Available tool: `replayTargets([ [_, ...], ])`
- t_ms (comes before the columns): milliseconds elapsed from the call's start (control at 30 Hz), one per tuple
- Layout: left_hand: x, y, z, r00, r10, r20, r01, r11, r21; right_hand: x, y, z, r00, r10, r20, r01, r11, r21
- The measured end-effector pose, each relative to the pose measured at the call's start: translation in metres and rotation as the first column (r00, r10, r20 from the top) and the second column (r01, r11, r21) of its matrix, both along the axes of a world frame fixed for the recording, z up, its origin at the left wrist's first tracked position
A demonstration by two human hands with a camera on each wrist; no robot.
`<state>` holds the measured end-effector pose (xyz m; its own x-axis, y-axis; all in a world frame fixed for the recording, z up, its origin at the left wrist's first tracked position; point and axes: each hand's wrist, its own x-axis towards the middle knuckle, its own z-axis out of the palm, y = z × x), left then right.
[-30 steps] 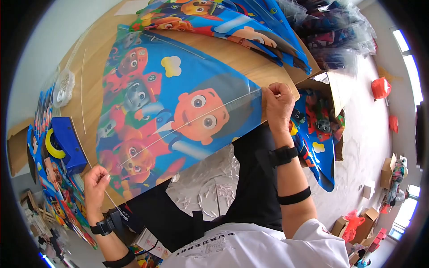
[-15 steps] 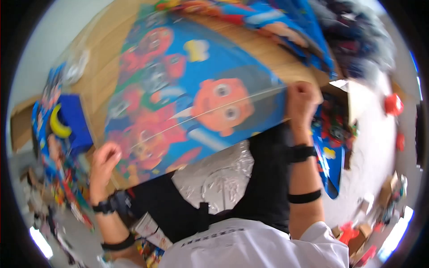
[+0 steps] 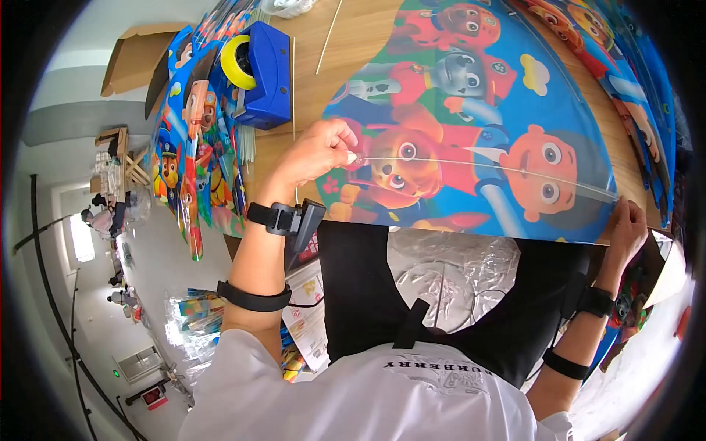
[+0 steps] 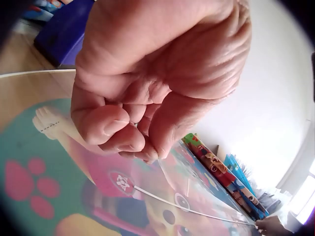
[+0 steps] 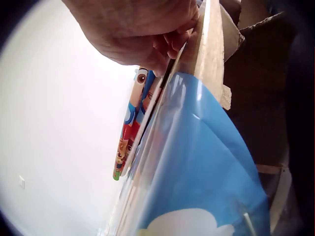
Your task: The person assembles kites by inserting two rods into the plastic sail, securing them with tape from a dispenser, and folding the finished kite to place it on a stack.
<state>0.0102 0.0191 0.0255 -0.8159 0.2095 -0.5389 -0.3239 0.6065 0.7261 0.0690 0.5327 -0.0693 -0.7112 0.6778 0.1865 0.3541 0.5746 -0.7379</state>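
A cartoon-printed kite sail (image 3: 471, 110) lies over the wooden table, its lower edge along the table's front. A thin white rod (image 3: 448, 161) crosses it from left to right. At the rod's left end, my left hand (image 3: 312, 154) pinches a small clear strip between thumb and fingers. In the left wrist view, that hand (image 4: 152, 73) is just above the sail, with the rod's end below its fingertips. My right hand (image 3: 627, 228) pinches the sail's right corner, near the rod's other end. Its fingertips are partly hidden in the right wrist view, close to the table edge (image 5: 209, 44).
A blue tape dispenser (image 3: 266, 77) with a yellow roll stands behind my left hand. Loose thin rods (image 3: 329, 37) lie on the table. Folded printed sails hang at the left (image 3: 195, 140) and lie at the far right (image 3: 625, 88). An open cardboard box (image 5: 266, 64) is beside the table.
The head view has swung left, so the sail appears further right. My left hand has moved from beside the sail's left edge to the rod's left end. My right hand stays at the right corner.
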Motion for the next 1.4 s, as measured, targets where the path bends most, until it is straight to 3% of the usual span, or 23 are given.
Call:
replayTargets([
  [133, -0.001, 0.004, -0.007, 0.996, 0.069, -0.049, -0.071, 0.996, -0.045, 0.0, 0.009, -0.007, 1.0, 0.021, -0.002, -0.021, 0.999, -0.025],
  [233, 0.001, 0.006, -0.009, 0.996, 0.019, -0.081, -0.027, 0.994, -0.103, 0.0, 0.008, -0.006, 1.0, 0.015, -0.026, -0.014, 1.0, 0.016],
  [300, 0.004, -0.006, -0.024, 0.978, -0.051, -0.2, 0.064, 0.996, 0.059, 0.001, -0.002, 0.008, 0.999, 0.001, 0.036, -0.003, 0.999, 0.049],
  [367, 0.006, -0.007, -0.026, 0.97, -0.078, -0.231, 0.084, 0.996, 0.015, 0.003, -0.014, 0.018, 1.0, -0.024, -0.009, 0.026, 0.96, 0.278],
  [433, 0.008, -0.003, -0.022, 0.991, -0.001, -0.137, 0.002, 1.0, 0.009, 0.004, -0.012, 0.012, 0.994, -0.006, -0.111, 0.017, 0.995, 0.096],
  [500, 0.007, -0.002, -0.022, 0.996, 0.04, -0.08, -0.041, 0.999, -0.015, 0.003, -0.013, 0.01, 0.993, -0.001, -0.122, 0.016, 0.992, 0.123],
  [567, 0.007, -0.002, -0.022, 0.996, 0.039, -0.082, -0.04, 0.999, -0.009, 0.004, -0.019, 0.011, 0.986, 0.012, -0.166, -0.008, 1.0, 0.027],
  [1167, 0.009, 0.008, -0.015, 0.992, 0.105, -0.077, -0.106, 0.994, -0.017, 0.0, -0.031, 0.016, 0.997, -0.052, -0.049, 0.058, 0.99, 0.131],
  [1233, 0.009, 0.009, -0.015, 0.99, 0.105, -0.093, -0.107, 0.994, -0.015, -0.001, -0.03, 0.016, 0.998, -0.061, 0.006, 0.057, 0.962, 0.267],
  [1400, 0.01, 0.003, -0.022, 0.989, 0.117, -0.093, -0.114, 0.993, 0.032, -0.003, -0.03, 0.014, 0.999, -0.035, -0.009, 0.037, 0.946, 0.323],
])
